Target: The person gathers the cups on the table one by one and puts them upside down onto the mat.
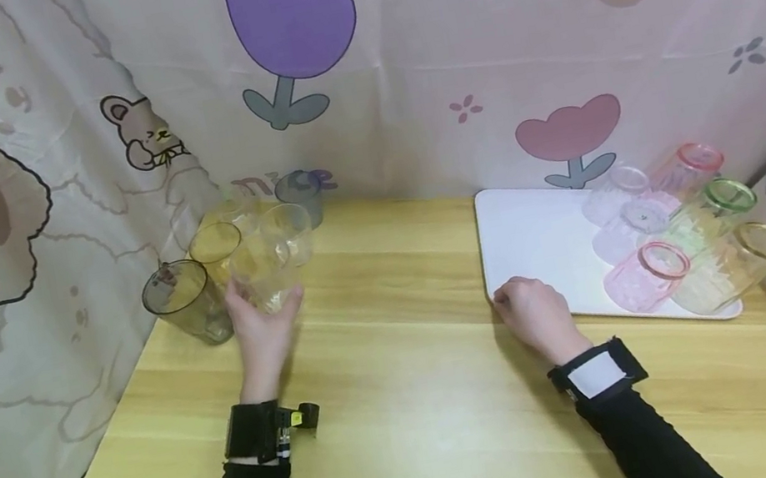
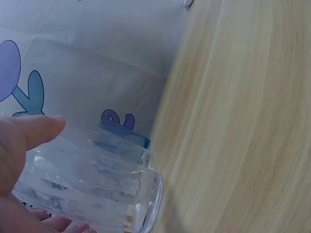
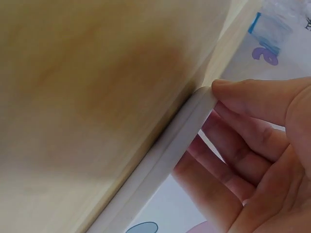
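Note:
My left hand [image 1: 261, 337] grips a clear ribbed glass [image 1: 272, 268], tilted above the wooden table at the back left. The left wrist view shows that clear ribbed glass [image 2: 92, 187] lying in my palm with my thumb [image 2: 34, 131] on its side. My right hand [image 1: 536, 313] rests at the near left corner of a white tray [image 1: 534, 235]. In the right wrist view my thumb [image 3: 257, 94] and fingers pinch the white tray's edge [image 3: 170, 150]. Several pink, green and yellow glasses [image 1: 687, 239] lie on their sides on the tray's right half.
A grey glass [image 1: 186, 301], a yellow glass [image 1: 215, 246] and other glasses [image 1: 295, 194] stand at the table's back left by the printed curtain [image 1: 398, 59]. The wooden table [image 1: 418, 402] runs to a front edge near me; curtain closes off left and right.

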`<state>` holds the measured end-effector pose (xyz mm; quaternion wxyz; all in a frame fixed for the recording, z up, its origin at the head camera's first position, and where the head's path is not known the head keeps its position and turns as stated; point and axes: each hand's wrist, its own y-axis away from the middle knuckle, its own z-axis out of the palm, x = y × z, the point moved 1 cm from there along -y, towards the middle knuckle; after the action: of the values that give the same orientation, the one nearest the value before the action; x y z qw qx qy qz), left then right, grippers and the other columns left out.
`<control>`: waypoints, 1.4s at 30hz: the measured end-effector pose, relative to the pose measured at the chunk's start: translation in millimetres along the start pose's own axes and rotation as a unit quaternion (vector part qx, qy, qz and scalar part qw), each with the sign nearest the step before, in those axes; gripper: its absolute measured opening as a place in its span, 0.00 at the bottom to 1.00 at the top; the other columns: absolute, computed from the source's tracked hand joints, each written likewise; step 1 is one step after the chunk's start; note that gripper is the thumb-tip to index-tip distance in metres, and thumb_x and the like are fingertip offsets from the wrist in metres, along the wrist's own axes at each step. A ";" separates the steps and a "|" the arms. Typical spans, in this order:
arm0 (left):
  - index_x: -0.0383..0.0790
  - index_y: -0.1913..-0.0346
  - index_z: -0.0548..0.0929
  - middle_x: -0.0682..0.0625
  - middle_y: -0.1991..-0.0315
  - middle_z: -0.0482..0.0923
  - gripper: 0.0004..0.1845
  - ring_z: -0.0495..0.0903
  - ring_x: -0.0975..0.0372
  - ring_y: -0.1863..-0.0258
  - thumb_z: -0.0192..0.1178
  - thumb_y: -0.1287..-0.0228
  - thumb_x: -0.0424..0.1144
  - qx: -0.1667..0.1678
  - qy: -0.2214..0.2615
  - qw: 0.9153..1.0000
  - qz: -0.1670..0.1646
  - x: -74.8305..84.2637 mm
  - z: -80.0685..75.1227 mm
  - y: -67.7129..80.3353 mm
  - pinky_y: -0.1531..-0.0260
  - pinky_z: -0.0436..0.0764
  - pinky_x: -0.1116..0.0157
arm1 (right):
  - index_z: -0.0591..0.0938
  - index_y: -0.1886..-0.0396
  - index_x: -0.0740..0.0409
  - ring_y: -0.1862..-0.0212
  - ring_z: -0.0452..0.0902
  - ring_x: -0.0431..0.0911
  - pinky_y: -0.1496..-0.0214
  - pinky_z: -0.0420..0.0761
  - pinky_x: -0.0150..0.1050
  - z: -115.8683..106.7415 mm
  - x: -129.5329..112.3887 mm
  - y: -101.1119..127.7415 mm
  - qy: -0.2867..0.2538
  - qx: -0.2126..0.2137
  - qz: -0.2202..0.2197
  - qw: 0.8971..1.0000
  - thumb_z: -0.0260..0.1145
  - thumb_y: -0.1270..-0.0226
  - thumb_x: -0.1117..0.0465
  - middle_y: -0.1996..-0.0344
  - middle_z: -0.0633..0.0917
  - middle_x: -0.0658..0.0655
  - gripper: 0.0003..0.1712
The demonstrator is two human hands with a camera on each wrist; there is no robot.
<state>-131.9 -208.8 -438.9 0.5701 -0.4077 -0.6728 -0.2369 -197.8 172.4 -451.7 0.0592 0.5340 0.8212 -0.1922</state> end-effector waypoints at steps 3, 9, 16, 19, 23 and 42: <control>0.32 0.22 0.50 0.33 0.22 0.54 0.52 0.56 0.41 0.23 0.75 0.38 0.40 -0.001 -0.001 1.000 -0.007 -0.4 -0.4 -1.9 0.23 0.58 0.43 | 0.91 0.64 0.64 0.63 0.88 0.62 0.64 0.88 0.58 -0.7 -0.7 0.4 -0.002 0.000 0.003 1.000 0.71 0.37 0.70 0.65 0.90 0.61 0.04; 0.33 0.25 0.54 0.35 0.24 0.55 0.48 0.58 0.42 0.24 0.74 0.36 0.41 -0.008 0.001 1.000 -0.023 0.9 -1.8 -1.8 0.22 0.60 0.47 | 0.91 0.64 0.63 0.62 0.87 0.62 0.64 0.88 0.58 -0.1 -0.3 4.1 -0.006 -0.020 0.020 1.000 0.70 0.36 0.70 0.64 0.90 0.61 0.05; 0.37 0.28 0.57 0.36 0.26 0.57 0.44 0.61 0.43 0.26 0.75 0.37 0.41 -0.016 0.002 0.999 -0.043 -1.2 -1.4 0.9 0.24 0.62 0.46 | 0.90 0.64 0.64 0.61 0.88 0.61 0.62 0.88 0.57 1.0 0.0 7.2 -0.009 -0.030 0.025 0.999 0.71 0.36 0.70 0.64 0.90 0.62 0.04; 0.39 0.29 0.58 0.38 0.26 0.58 0.43 0.62 0.44 0.28 0.75 0.37 0.42 -0.011 0.012 0.999 -0.051 -2.2 -1.6 3.1 0.25 0.64 0.46 | 0.91 0.64 0.64 0.61 0.88 0.61 0.62 0.88 0.57 0.6 0.3 4.6 -0.009 -0.032 0.024 0.999 0.71 0.36 0.70 0.63 0.90 0.62 0.04; 0.38 0.27 0.57 0.39 0.28 0.61 0.43 0.64 0.47 0.29 0.74 0.36 0.42 -0.004 0.023 0.999 -0.049 -2.5 -2.0 5.9 0.26 0.65 0.48 | 0.91 0.64 0.63 0.61 0.88 0.61 0.62 0.88 0.57 -0.8 1.6 0.5 -0.015 -0.037 0.029 0.999 0.71 0.36 0.69 0.63 0.91 0.62 0.04; 0.44 0.42 0.64 0.52 0.45 0.69 0.22 0.73 0.63 0.46 0.63 0.25 0.48 -0.008 0.296 0.945 -0.138 22.7 12.0 21.9 0.37 0.76 0.67 | 0.83 0.39 0.64 0.47 0.85 0.62 0.44 0.85 0.59 -15.7 9.0 -3.1 -0.193 0.012 0.034 0.981 0.70 0.29 0.59 0.43 0.85 0.67 0.22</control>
<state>-121.3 -180.9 -423.2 0.7022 -0.2263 -0.5214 -0.4288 -202.6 184.9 -439.2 0.2166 0.5150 0.7737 -0.2988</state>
